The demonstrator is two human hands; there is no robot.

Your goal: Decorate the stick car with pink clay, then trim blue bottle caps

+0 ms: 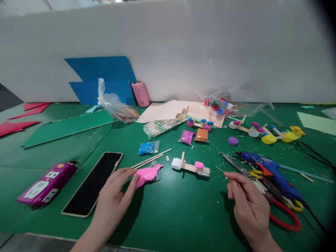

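Left hand (117, 192) — my thumb and index pinched on pink clay (147, 174). Right hand (246, 203) — fingertips closed on one thin sliver (219, 169). Wooden toy car (189, 168): between my hands, touching neither. Green tabletop (178, 217): runs nearward from the car, phone (91, 185) bordering left, red-handled scissors (296, 225) right.

— What is the pink clay (144, 176) like?
— Matt and smooth, beside a crinkled, shiny clear plastic wrapper (158, 176).
— The small model (190, 167)?
— Bare, pale wood along the middle, dull; its rounded pieces (176, 163) look smooth and matt.
— And the phone (91, 185)?
— Glossy, dark front.
— The glue gun (282, 180)?
— Smooth blue plastic.
— The table (178, 217)?
— Smooth green, with a faint sheen.
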